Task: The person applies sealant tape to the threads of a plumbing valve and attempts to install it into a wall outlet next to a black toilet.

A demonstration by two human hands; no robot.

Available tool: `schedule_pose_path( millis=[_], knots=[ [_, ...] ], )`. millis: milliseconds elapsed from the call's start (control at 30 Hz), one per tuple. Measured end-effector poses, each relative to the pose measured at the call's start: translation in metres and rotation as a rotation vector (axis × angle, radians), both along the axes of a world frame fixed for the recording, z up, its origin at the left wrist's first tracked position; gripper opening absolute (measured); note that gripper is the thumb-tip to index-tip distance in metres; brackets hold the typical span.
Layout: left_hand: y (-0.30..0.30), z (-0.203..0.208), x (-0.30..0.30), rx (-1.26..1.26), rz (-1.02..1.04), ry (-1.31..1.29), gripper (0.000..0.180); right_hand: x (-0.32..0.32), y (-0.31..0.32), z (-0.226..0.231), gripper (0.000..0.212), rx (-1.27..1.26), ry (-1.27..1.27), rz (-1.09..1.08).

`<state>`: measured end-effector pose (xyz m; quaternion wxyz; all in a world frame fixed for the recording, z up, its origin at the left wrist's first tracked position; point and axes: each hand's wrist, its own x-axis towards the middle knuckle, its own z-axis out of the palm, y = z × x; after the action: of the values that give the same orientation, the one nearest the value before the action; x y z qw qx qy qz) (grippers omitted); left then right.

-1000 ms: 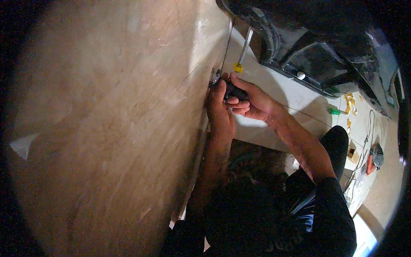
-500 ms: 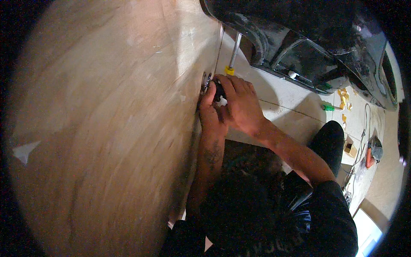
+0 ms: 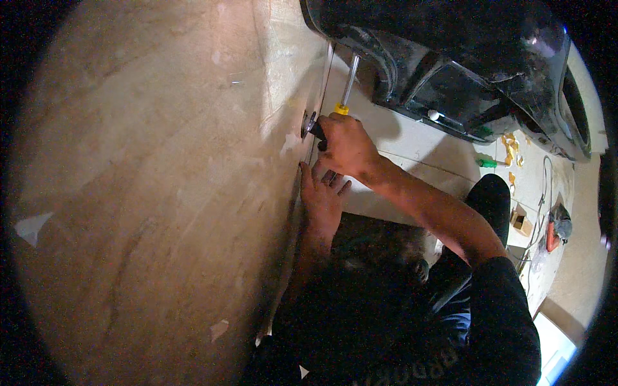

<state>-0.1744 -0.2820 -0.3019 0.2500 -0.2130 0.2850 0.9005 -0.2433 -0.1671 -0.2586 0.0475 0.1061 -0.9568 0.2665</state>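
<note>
My right hand (image 3: 351,147) is closed round a black cylindrical fitting (image 3: 318,130), which joins a shiny round metal flange (image 3: 308,125) at the beige wall surface (image 3: 161,161). Fingers hide most of the fitting. Just below, my left hand (image 3: 323,199) is open, its fingers spread and apparently holding nothing, the fingertips close to the foot of the wall. Beyond my right knuckles lies a metal rod (image 3: 351,80) with a yellow end (image 3: 341,109), like a long screwdriver; my hand covers the part past the yellow.
A large glossy black hollow moulded body (image 3: 450,77) with a white knob (image 3: 434,115) fills the far right. On the pale tiles lie a green-handled tool (image 3: 487,163), orange-yellow scraps (image 3: 510,151), a small cardboard box (image 3: 520,222) and a grey-and-orange corded tool (image 3: 559,228).
My left hand has let go of the black fitting, dropped toward me and spread its fingers. My right hand has shifted slightly left and closed round the fitting. The flange shows more now.
</note>
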Motion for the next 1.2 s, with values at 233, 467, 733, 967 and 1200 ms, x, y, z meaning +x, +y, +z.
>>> schedule_pose_path(
  millis=[233, 467, 733, 967, 1200],
  knots=[
    [0.007, 0.006, -0.003, -0.026, -0.002, -0.054, 0.06, -0.019, 0.01, -0.003, 0.017, -0.465, -0.385, 0.196],
    [0.019, 0.007, -0.008, 0.054, 0.048, -0.138, 0.044, -0.026, 0.034, -0.04, 0.007, -1.292, -1.086, 0.488],
    [-0.017, -0.016, -0.009, 0.012, -0.096, -0.024, 0.044, -0.01, 0.016, 0.001, 0.027, -1.122, -0.958, 0.141],
    [-0.018, -0.012, -0.01, -0.001, -0.176, 0.06, 0.034, 0.008, 0.002, -0.002, 0.057, -0.665, -0.223, -0.19],
    [-0.02, -0.028, -0.017, 0.521, -0.161, 0.152, 0.033, -0.01, 0.013, -0.013, 0.055, -1.482, -1.126, -0.012]
  ],
)
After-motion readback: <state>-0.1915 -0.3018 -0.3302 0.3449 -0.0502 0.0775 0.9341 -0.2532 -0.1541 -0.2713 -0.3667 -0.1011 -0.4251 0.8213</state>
